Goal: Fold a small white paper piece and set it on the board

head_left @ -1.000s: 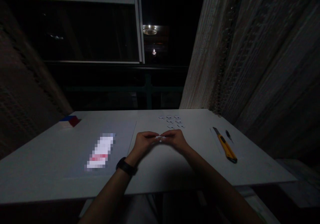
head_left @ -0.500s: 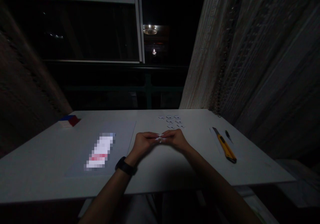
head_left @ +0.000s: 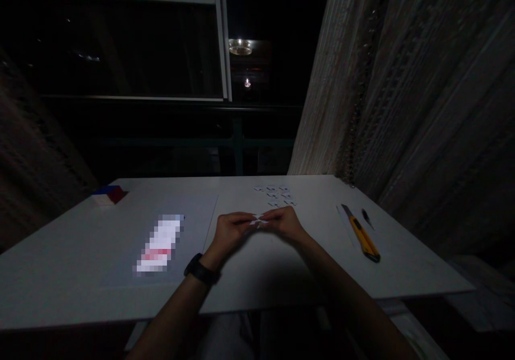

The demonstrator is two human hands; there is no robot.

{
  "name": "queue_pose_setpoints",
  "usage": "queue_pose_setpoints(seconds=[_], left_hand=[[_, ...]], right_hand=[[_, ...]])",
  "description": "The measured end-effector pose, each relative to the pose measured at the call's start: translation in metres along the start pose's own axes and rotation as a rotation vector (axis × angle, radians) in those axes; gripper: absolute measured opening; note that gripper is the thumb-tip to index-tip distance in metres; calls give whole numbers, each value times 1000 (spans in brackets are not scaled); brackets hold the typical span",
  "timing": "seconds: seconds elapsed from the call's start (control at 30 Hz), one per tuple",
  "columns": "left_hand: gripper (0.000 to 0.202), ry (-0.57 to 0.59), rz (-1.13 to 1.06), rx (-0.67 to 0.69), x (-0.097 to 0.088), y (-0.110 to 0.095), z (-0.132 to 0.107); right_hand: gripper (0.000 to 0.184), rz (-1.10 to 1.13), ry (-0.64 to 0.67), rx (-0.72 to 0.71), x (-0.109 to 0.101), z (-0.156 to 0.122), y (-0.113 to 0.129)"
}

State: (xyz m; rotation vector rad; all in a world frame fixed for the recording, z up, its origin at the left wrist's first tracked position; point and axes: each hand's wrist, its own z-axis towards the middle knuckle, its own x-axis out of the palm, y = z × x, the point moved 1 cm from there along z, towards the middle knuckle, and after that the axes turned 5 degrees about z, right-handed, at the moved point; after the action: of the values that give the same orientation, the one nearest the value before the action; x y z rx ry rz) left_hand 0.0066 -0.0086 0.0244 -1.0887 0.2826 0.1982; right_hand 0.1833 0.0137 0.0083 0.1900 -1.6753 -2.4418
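Observation:
A small piece of white paper (head_left: 258,220) is pinched between both hands above the middle of the table. My left hand (head_left: 232,232), with a dark watch (head_left: 201,269) on its wrist, grips the paper's left side with closed fingers. From the other side, my right hand (head_left: 284,222) holds it with thumb and fingertips. Most of the paper is hidden by the fingers, and its exact shape is hard to make out. Just beyond the hands lie several small white paper pieces (head_left: 272,195) with dark marks, set out in rows.
The white table (head_left: 80,290) bears a lit, blurred-out phone (head_left: 159,243) on a large pale sheet (head_left: 201,210). A coloured cube (head_left: 108,195) stands far left. At right lie a yellow utility knife (head_left: 364,237) and a dark pen (head_left: 367,218). Curtains (head_left: 314,108) hang behind.
Both hands stay nearly in place with the paper, and the fingers have shifted only slightly. The whole view has moved a little; the things on the table lie as before.

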Motion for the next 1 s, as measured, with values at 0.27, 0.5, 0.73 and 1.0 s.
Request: queue_pose_setpoints(seconds=[0.27, 0.5, 0.73, 1.0], left_hand=[[16, -25, 5, 10, -1, 3, 1], [11, -38, 60, 56, 1, 1, -1], [6, -45, 84, 94, 3, 3, -1], [8, -51, 98, 129, 2, 5, -1]], right_hand=[[31, 16, -67, 19, 2, 0, 1], [30, 50, -61, -30, 2, 0, -2], [27, 5, -27, -148, 5, -3, 0], [22, -28, -9, -164, 3, -2, 1]])
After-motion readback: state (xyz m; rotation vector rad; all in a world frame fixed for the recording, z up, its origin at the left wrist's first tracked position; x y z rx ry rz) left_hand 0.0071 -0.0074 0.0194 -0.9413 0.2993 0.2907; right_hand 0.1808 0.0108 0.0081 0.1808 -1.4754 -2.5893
